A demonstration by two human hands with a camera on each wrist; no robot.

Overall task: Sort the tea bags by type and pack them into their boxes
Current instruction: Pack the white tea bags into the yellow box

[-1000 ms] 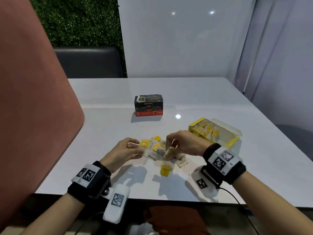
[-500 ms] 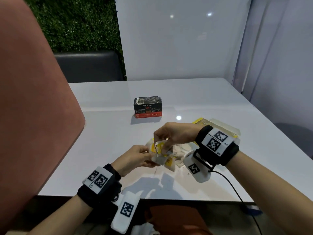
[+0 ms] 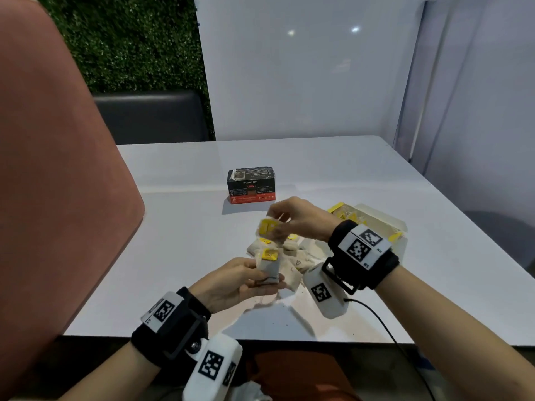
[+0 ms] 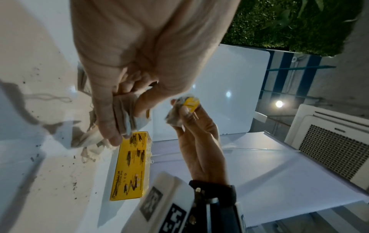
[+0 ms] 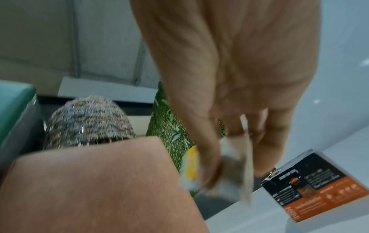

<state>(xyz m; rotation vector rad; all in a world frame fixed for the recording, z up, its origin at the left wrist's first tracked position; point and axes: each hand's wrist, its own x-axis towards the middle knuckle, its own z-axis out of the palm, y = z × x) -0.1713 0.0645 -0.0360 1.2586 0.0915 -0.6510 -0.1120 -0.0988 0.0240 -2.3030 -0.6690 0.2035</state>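
Observation:
My left hand holds a small stack of white tea bags with a yellow tag on top, just above the table's front part. In the left wrist view its fingers wrap around the stack. My right hand is raised above the pile and pinches one tea bag with a yellow tag; the same tea bag shows in the left wrist view. More loose tea bags lie on the table below. The open yellow box stands behind my right wrist. A black and red box stands shut further back.
The white table ends at a front edge close to my wrists. A pink padded seat back rises at the left. A dark chair stands beyond the table. Crumbs of tea dot the tabletop.
Both hands rose from the pile. My left hand gathered a stack of tea bags toward me, and my right hand lifted one tea bag up and back.

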